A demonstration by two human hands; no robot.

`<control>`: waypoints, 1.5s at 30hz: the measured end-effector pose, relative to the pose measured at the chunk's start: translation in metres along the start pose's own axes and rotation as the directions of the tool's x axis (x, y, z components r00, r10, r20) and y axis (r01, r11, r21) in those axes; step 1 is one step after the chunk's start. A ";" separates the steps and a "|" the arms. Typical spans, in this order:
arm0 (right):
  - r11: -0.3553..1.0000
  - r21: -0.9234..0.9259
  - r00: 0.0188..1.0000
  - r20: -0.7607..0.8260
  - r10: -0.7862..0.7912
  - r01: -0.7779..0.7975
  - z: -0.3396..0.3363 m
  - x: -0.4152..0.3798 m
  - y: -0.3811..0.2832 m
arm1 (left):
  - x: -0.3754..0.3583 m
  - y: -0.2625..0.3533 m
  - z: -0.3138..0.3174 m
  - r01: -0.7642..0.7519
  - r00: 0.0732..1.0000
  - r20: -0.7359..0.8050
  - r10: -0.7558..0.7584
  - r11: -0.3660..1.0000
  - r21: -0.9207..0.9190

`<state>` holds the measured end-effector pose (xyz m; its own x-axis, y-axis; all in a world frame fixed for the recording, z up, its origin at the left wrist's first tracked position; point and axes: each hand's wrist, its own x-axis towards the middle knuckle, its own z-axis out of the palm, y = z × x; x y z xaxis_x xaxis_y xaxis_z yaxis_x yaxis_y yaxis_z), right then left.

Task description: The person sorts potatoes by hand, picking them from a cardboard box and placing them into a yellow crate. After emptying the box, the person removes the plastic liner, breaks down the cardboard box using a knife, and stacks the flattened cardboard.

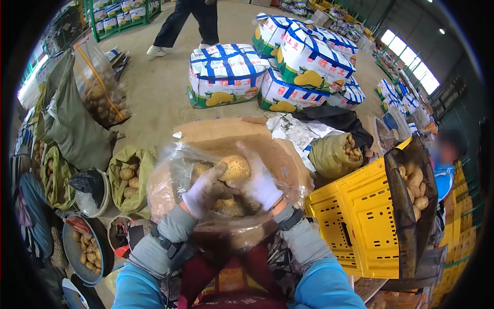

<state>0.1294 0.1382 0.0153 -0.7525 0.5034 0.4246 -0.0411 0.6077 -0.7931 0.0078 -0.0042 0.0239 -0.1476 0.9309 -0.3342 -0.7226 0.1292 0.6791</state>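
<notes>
A potato (235,166) is grasped by the left hand (207,190) beside the right hand (258,181), whose grip cannot be told; through slippage, it may be dropped.

White gloves (196,200), grey cuffs and bright blue sleeves dress a worker seen from above, at the centre and bottom of the frame.
The glove on the left hand (207,188) is smudged grey toward the fingers; the one on the right hand (256,181) is partly blurred. Finely striped grey cuffs (306,241) cover the forearms, crossed by black straps (291,219) near the wrists. Smooth blue sleeves (327,284) fill the lower corners of the view, while a maroon garment (208,278) with pale lettering sits at bottom centre, beside dark patterned cloth (280,263).
</notes>
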 end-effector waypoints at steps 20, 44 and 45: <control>-0.362 0.827 0.880 -0.474 -0.035 0.431 -0.290 -0.026 -0.084 | -0.003 0.002 -0.010 -0.130 0.991 0.019 0.129 0.984 0.122; 0.292 -0.936 0.591 0.352 0.726 0.199 0.131 -0.051 0.220 | -0.024 0.062 -0.056 -0.222 0.917 -0.376 0.132 0.952 -0.208; 0.243 -0.959 0.620 0.280 0.733 0.145 0.130 -0.051 0.237 | -0.025 0.064 -0.053 -0.206 0.917 -0.381 0.115 0.956 -0.208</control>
<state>0.0729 0.1768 -0.2508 -0.6806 0.5859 -0.4400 0.5114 0.8099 0.2873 -0.0702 -0.0374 0.0408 -0.4756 0.7386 -0.4777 -0.8009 -0.1389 0.5825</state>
